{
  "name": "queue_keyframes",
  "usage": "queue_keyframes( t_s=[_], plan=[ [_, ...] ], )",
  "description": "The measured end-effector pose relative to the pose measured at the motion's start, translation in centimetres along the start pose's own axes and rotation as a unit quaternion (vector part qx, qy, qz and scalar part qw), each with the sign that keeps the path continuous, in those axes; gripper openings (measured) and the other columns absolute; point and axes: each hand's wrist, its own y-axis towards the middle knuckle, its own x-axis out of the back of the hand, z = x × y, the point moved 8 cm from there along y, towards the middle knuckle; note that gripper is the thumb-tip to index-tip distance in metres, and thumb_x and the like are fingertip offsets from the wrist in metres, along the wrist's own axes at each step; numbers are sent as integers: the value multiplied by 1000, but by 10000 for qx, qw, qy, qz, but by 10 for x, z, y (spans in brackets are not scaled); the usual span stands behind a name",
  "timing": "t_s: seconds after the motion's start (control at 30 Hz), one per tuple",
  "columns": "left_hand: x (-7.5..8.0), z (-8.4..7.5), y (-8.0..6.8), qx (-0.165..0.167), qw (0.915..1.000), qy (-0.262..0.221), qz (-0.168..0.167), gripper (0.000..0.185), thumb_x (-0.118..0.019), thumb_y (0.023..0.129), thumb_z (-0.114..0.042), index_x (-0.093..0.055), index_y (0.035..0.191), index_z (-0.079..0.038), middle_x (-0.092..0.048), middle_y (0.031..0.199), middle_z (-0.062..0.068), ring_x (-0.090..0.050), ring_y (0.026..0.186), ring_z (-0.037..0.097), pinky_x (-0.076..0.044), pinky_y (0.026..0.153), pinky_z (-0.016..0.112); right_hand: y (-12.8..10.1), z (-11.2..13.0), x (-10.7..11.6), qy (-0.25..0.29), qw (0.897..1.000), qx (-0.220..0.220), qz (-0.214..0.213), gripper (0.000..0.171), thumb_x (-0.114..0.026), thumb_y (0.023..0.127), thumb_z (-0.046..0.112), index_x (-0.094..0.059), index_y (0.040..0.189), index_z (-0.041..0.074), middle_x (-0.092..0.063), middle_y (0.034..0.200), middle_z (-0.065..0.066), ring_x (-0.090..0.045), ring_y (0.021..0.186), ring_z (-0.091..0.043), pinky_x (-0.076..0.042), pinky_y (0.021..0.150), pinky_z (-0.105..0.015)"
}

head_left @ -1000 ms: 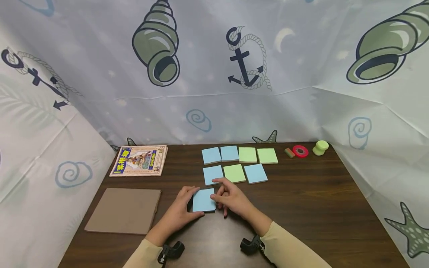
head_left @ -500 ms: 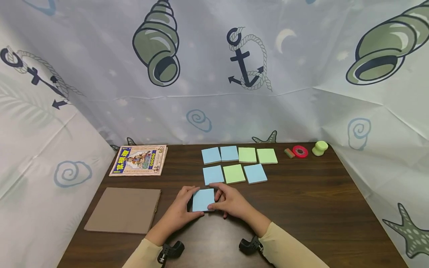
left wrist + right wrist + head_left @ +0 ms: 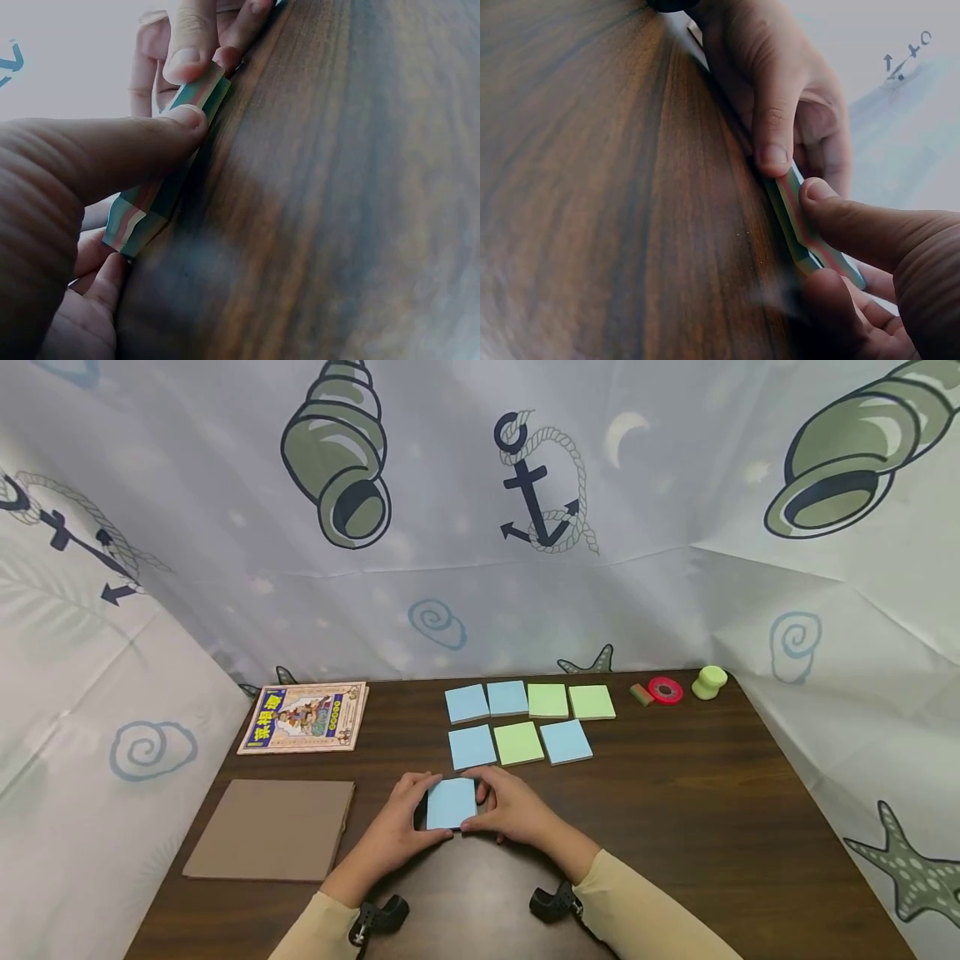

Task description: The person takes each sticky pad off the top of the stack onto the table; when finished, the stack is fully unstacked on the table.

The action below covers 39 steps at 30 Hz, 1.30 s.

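A small stack of square sticky-note pads (image 3: 452,803), pale blue on top, lies on the table in front of the person. From the left, the left hand (image 3: 399,820) holds it, thumb at the near edge and fingers at the far side. The right hand (image 3: 517,810) grips the right side, its thumb on the near corner and index finger at the far corner. Seen edge-on in the left wrist view, the stack (image 3: 169,176) has green, pink and pale layers. Both thumbs press its near edge in the right wrist view, where the layered stack (image 3: 799,217) sits low by the tabletop.
Beyond the hands lie two rows of blue pads (image 3: 467,703) and green pads (image 3: 592,702). At the back right are a small block (image 3: 641,695), a red ring (image 3: 665,691) and a green knob-shaped object (image 3: 708,682). Left are printed booklets (image 3: 303,718) and a brown board (image 3: 270,828).
The right hand's raised index finger has come down to the stack's far right corner, and its thumb has moved to the near edge. The left hand keeps its hold; the head view shifted slightly.
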Motion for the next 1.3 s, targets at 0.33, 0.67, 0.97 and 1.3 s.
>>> queue_keyframes(
  t_s=[0.33,0.67,0.97,1.3],
  plan=[
    [-2,1,-1,27,9998,-171,-55,95,-98,84,-28,-48,164,-13,-51,153,9,-53,139,26,-49,117,52,-5,-1,1,164,9998,-41,-45,75,-97,86,22,-54,148,18,-53,121,-10,-61,62,-14,-60,48,-37],
    [2,-5,6,-62,9999,-119,-100,101,-98,84,-27,-42,167,-13,-53,156,8,-50,142,25,-48,120,53,-6,4,11,199,9996,-44,-185,73,-97,84,20,-48,138,22,-52,126,-13,-62,58,-16,-59,48,-35],
    [-3,-3,5,-91,9999,-27,-76,87,-97,85,-25,-54,159,-8,-53,158,13,-49,148,34,-48,120,56,-12,-2,6,730,9970,243,120,67,-88,92,7,-42,140,18,-63,91,-12,-63,62,-15,-59,52,-31],
    [0,-2,-1,-90,9999,70,-96,73,-96,86,-24,-65,149,-6,-54,156,8,-48,149,34,-48,119,56,-20,0,8,1144,9910,662,-220,27,-78,103,18,-66,128,19,-69,115,-10,-65,79,-14,-60,63,-28]
  ],
)
